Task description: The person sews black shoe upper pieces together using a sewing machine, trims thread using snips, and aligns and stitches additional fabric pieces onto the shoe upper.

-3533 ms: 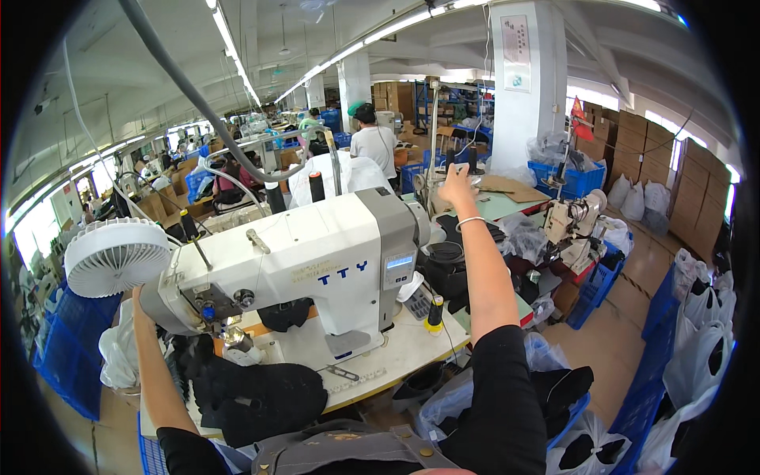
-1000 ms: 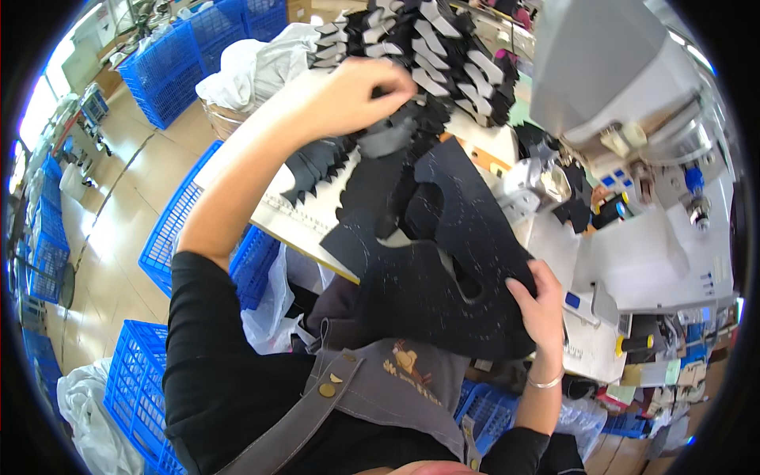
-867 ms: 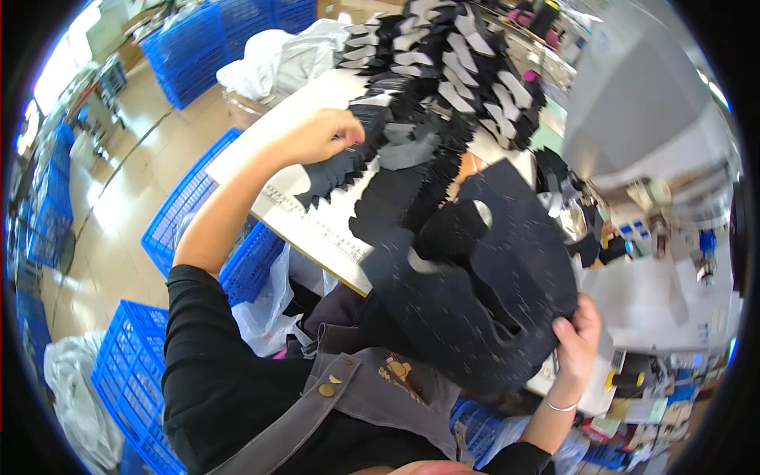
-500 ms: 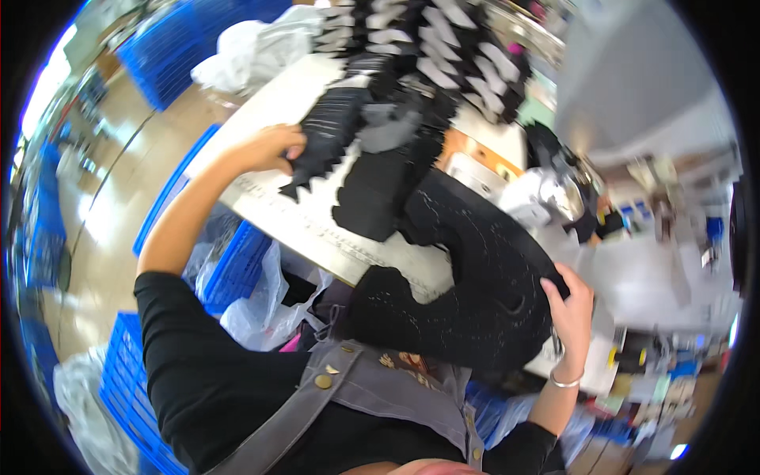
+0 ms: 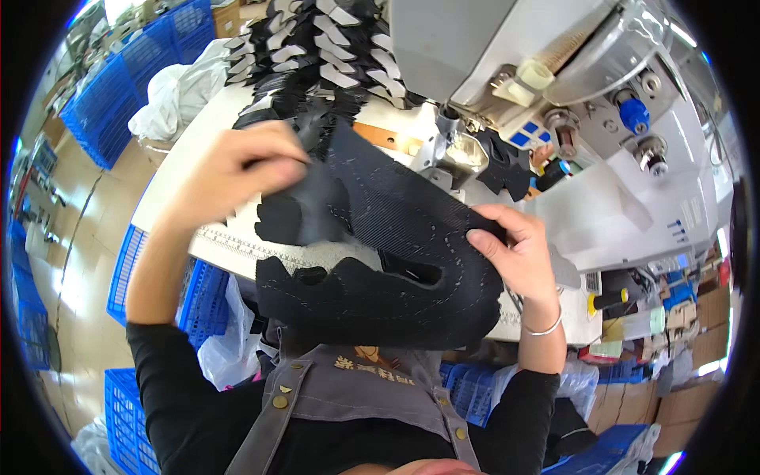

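Note:
Along its right edge, my right hand (image 5: pixel 514 245) grips a large black stitched fabric panel (image 5: pixel 404 190), thumb on top. The panel looks like a flat shoe upper, with pale stitch lines, curved edges and a slot-like gap. It spans the space in front of my apron. My left hand (image 5: pixel 245 170), smeared by motion, is above the panel's left side. Its fingers are pinched on a blurred dark grey piece (image 5: pixel 309 206), which overlaps the panel. Beneath lies another black cut piece (image 5: pixel 277 222) on the white table (image 5: pixel 170 190).
Rows of black and light grey cut pieces (image 5: pixel 332 47) lie at the table's far side. A sewing machine (image 5: pixel 467 150) stands at the right, with thread knobs (image 5: pixel 631 112). Blue crates (image 5: pixel 202 297) and plastic bags (image 5: pixel 226 340) are below left. A yellow-ended thread spool (image 5: pixel 608 301) sits right.
My left hand has left the stack of dark pieces and come toward the panel with a grey piece. The panel and my right hand appear turned and raised; the view has shifted right.

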Demonstrator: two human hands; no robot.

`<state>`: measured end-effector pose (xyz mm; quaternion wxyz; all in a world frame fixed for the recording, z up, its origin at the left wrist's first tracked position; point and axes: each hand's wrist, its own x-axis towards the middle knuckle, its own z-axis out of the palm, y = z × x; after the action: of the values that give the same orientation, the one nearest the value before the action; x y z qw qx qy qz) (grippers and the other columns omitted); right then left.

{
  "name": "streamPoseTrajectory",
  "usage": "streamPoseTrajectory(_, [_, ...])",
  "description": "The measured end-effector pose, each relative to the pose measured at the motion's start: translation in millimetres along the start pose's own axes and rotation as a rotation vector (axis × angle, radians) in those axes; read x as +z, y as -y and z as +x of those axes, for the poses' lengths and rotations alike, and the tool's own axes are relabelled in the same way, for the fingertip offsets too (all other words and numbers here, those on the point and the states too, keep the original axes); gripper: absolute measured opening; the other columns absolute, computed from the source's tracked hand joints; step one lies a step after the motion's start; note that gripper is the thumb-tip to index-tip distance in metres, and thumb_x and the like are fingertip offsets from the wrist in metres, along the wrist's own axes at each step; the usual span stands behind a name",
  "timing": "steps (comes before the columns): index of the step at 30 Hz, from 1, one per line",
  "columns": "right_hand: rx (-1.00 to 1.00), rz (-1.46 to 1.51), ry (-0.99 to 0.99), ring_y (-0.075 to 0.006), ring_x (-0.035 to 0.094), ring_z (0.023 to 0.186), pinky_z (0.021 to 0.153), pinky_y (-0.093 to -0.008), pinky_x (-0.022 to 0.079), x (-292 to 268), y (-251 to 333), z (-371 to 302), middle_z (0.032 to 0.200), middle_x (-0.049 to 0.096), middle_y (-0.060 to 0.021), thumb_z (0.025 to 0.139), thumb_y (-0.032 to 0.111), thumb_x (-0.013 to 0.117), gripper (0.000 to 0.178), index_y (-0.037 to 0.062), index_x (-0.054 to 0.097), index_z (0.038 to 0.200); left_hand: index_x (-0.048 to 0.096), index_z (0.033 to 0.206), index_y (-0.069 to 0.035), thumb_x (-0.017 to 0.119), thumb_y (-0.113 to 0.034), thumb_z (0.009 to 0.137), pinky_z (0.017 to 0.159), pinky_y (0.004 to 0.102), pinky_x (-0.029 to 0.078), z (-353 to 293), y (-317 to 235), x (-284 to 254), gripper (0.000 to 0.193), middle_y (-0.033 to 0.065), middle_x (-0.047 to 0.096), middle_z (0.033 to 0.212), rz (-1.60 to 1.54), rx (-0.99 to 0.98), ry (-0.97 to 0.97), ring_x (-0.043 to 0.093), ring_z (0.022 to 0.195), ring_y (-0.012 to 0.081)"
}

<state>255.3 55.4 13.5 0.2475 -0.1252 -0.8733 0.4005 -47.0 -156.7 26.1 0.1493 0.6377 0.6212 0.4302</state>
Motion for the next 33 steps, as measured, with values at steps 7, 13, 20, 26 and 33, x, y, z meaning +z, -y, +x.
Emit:
streamPoseTrajectory(7, [-0.007, 0.074, -0.018, -0.0146, 0.065, 0.072, 0.068, -0.0264, 0.049, 10.5, -3.6, 16.0, 0.081, 0.069, -0.0098, 0.087, 0.009, 0.067, 0.016, -0.0004, 0.067, 0.101, 0.053, 0.077, -0.004, 0.078, -0.018, 0.08, 0.08, 0.0289, 0.045, 71.8, -14.9, 73.8, 0.029, 0.0036, 0.063, 0.084, -0.168, 0.055, 0.128, 0.06, 0.084, 0.0145])
streamPoseTrajectory(13, [-0.01, 0.114, -0.039, -0.0191, 0.066, 0.071, 0.068, -0.0273, 0.05, 11.7, -13.0, 22.5, 0.083, 0.069, -0.0127, 0.088, 0.008, 0.067, 0.018, -0.0005, 0.066, 0.103, 0.074, 0.098, -0.008, 0.074, -0.01, 0.08, 0.067, 0.0335, 0.048, 90.0, -5.1, 85.6, 0.018, 0.0082, 0.068, 0.081, -0.075, 0.43, 0.024, 0.062, 0.074, 0.0253])
streamPoseTrajectory(20, [-0.029, 0.07, -0.061, -0.018, 0.067, 0.07, 0.066, -0.0269, 0.05, 17.7, -13.3, 19.7, 0.082, 0.069, -0.0124, 0.086, 0.005, 0.066, 0.019, -0.0006, 0.066, 0.104, 0.074, 0.098, -0.007, 0.074, -0.008, 0.079, 0.065, 0.0332, 0.047, 89.0, -1.5, 82.4, 0.019, 0.0076, 0.067, 0.077, 0.044, 0.471, 0.025, 0.062, 0.071, 0.0249])
streamPoseTrajectory(26, [-0.074, 0.033, -0.059, -0.0153, 0.065, 0.069, 0.066, -0.0257, 0.049, 15.4, -14.5, 35.7, 0.081, 0.07, -0.0097, 0.083, 0.009, 0.073, 0.026, 0.0004, 0.065, 0.107, 0.074, 0.095, -0.005, 0.075, -0.01, 0.08, 0.066, 0.0319, 0.05, 103.3, 4.2, 73.3, 0.016, 0.0082, 0.069, 0.079, -0.036, 0.444, 0.041, 0.064, 0.071, 0.0226])
streamPoseTrajectory(33, [0.046, 0.105, -0.175, -0.0066, 0.047, 0.063, 0.061, -0.0215, 0.041, 8.6, -28.3, 42.4, 0.069, 0.058, -0.0002, 0.083, 0.017, 0.076, 0.032, 0.0017, 0.062, 0.107, 0.074, 0.096, -0.004, 0.075, -0.015, 0.08, 0.084, 0.0313, 0.05, 129.3, 14.5, 75.6, 0.019, 0.0111, 0.072, 0.094, -0.113, 0.305, 0.132, 0.068, 0.086, 0.0216])
